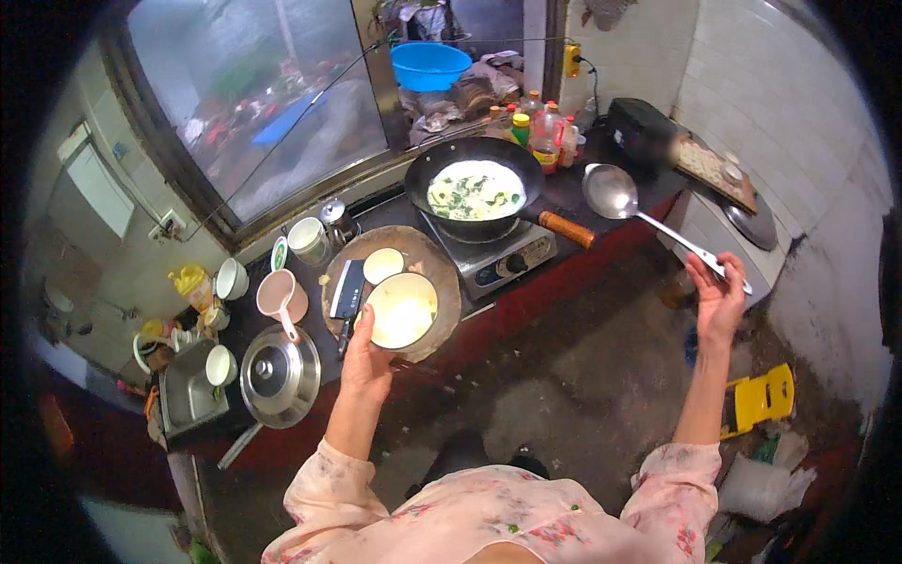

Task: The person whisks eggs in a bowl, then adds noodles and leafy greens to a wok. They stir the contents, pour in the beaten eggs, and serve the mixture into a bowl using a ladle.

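Note:
My left hand (368,361) grips the rim of a pale, dark-edged bowl (402,310) over a round wooden chopping board (449,299). The bowl's inside looks bright and yellowish; whether it holds anything is unclear. A smaller bowl (384,266) and a black-bladed cleaver (348,287) lie beside it on the board. In my right hand (719,299) is the long handle of a metal ladle (610,192), its head to the right of the wok. The black wok (420,171) sits on a gas stove (486,271) and contains whitish liquid with green leaves and pale pieces.
The wok's wooden handle (567,229) juts past the counter edge. Bottles (546,134) crowd behind it. Leftward are a pink dipper (282,296), a metal lid (280,377), mugs and a sink (184,398). A yellow plastic object (761,400) lies low on the right.

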Available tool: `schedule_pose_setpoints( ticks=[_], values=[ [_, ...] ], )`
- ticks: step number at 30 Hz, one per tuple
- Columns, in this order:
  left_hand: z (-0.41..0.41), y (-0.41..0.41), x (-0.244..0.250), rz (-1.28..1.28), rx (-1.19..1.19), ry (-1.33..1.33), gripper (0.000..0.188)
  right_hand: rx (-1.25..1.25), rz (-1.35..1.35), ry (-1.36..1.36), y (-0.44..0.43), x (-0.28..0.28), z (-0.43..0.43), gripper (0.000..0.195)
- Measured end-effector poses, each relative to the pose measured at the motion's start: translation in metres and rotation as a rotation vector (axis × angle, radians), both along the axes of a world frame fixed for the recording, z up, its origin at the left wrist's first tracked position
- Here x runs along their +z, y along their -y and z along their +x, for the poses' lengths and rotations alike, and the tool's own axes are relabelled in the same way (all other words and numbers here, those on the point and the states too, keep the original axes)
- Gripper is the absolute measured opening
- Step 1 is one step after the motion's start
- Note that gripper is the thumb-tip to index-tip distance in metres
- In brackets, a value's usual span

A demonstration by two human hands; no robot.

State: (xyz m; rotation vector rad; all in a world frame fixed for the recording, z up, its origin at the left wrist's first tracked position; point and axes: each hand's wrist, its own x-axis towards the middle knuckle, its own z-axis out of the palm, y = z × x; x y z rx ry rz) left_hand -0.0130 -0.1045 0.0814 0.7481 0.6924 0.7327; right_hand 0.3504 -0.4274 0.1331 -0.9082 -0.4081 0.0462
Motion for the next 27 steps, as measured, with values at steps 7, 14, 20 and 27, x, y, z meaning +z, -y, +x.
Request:
schedule_pose_setpoints(
  ticks=[7,14,20,27],
  values=[
    [0.047,0.0,0.009,-0.044,0.1,0.062,0.046,0.262,-0.073,-0.032,-0.119,-0.017,0.092,0.014],
    [0.092,-0.037,0.002,-0.01,0.23,0.048,0.048,0.357,-0.295,0.03,-0.228,-0.019,0.148,0.013],
    [0.125,-0.069,0.006,0.117,0.29,-0.018,0.05,0.454,-0.506,0.383,-0.294,-0.041,0.188,0.015],
    [0.135,-0.075,0.004,0.189,0.368,-0.017,0.052,0.386,-0.551,0.647,-0.336,-0.072,0.206,0.013]
  ],
)
